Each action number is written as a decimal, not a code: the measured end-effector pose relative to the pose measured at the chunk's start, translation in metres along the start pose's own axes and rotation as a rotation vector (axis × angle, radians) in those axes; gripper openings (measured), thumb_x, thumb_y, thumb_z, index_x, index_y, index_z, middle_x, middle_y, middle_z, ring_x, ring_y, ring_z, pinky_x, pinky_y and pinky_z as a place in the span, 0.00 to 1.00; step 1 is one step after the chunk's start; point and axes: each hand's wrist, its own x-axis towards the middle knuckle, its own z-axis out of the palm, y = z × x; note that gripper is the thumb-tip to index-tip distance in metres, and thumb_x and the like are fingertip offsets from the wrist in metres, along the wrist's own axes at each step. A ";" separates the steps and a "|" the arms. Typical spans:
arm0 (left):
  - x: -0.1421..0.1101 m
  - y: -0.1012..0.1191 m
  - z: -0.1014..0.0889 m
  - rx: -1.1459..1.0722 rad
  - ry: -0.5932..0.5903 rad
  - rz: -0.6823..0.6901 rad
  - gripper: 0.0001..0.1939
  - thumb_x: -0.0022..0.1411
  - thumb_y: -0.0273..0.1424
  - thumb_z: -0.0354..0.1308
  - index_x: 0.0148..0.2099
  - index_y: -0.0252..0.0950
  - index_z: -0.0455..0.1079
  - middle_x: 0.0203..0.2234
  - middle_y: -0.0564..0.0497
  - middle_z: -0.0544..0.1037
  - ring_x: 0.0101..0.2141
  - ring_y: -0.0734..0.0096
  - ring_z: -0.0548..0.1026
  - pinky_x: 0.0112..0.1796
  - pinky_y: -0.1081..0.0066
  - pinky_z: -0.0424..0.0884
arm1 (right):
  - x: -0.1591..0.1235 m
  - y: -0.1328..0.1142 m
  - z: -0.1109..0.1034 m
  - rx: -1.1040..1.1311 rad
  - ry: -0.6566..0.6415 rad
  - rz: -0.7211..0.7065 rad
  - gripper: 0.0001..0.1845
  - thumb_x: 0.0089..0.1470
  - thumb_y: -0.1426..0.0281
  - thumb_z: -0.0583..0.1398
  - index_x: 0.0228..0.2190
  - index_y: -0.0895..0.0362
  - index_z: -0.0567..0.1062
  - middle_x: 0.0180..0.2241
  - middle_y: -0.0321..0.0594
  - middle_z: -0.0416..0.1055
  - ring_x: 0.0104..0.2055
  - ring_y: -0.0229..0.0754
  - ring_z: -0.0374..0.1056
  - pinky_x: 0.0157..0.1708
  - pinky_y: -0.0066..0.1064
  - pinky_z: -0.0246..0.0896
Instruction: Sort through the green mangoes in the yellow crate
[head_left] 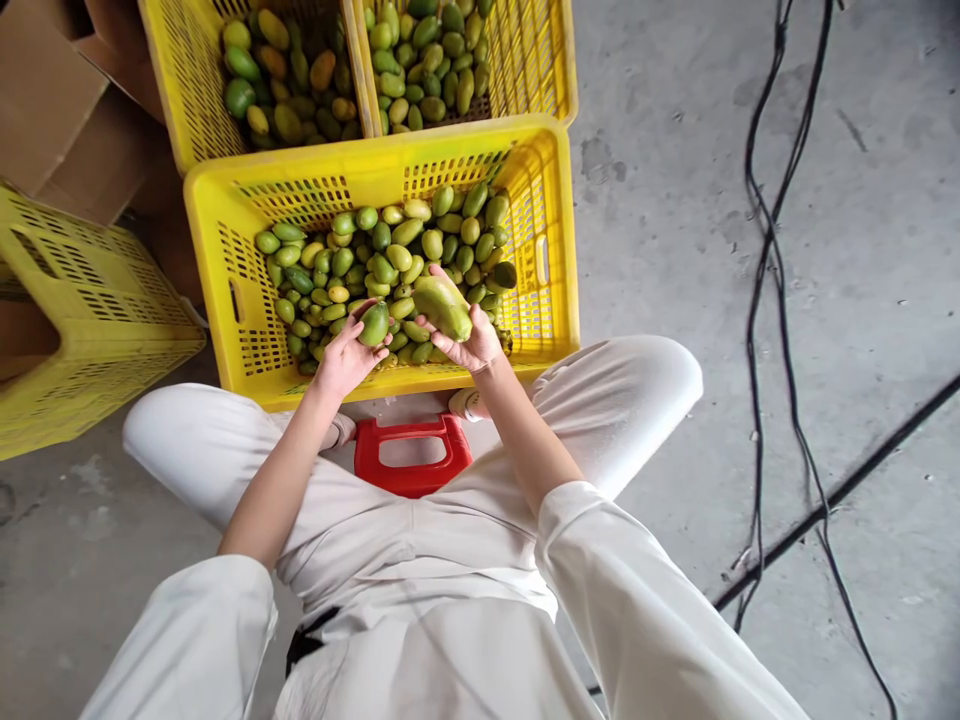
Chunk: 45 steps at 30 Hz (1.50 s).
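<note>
Over the near yellow crate point(375, 180), a seated person's left hand point(345, 355) curls around a small green fruit point(373, 324); the right hand point(480, 345) cradles a larger, paler fruit point(442, 308), which could slip if tipped, bruising on the heaped fruit point(343, 262) below.

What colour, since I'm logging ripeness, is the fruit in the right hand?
The fruit is light yellowish green, best seen in the head view.
</note>
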 end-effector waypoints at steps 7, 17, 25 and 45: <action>-0.002 0.000 0.001 -0.006 -0.024 -0.008 0.16 0.61 0.31 0.59 0.52 0.42 0.74 0.39 0.46 0.79 0.34 0.69 0.75 0.30 0.72 0.68 | 0.005 -0.001 -0.002 -0.051 0.075 -0.004 0.25 0.52 0.45 0.61 0.43 0.50 0.73 0.38 0.40 0.77 0.24 0.35 0.64 0.14 0.23 0.60; -0.001 -0.001 0.002 0.003 0.014 0.008 0.14 0.60 0.29 0.60 0.49 0.44 0.73 0.38 0.48 0.77 0.33 0.71 0.73 0.32 0.73 0.68 | 0.016 0.003 -0.012 -0.110 0.252 -0.268 0.22 0.52 0.56 0.66 0.47 0.45 0.69 0.42 0.32 0.74 0.38 0.37 0.74 0.36 0.29 0.75; -0.002 -0.002 0.002 0.027 0.008 0.006 0.14 0.58 0.29 0.63 0.48 0.43 0.73 0.38 0.48 0.78 0.34 0.69 0.75 0.32 0.71 0.68 | 0.009 0.002 -0.003 -0.230 0.222 -0.117 0.19 0.59 0.50 0.59 0.42 0.51 0.73 0.36 0.36 0.76 0.30 0.37 0.72 0.31 0.29 0.75; -0.001 -0.003 0.002 0.035 0.005 -0.021 0.15 0.57 0.29 0.62 0.48 0.42 0.73 0.37 0.48 0.79 0.33 0.70 0.75 0.32 0.72 0.69 | 0.008 0.000 0.001 -0.107 0.203 0.034 0.19 0.58 0.53 0.58 0.45 0.51 0.72 0.35 0.38 0.77 0.41 0.50 0.79 0.38 0.43 0.81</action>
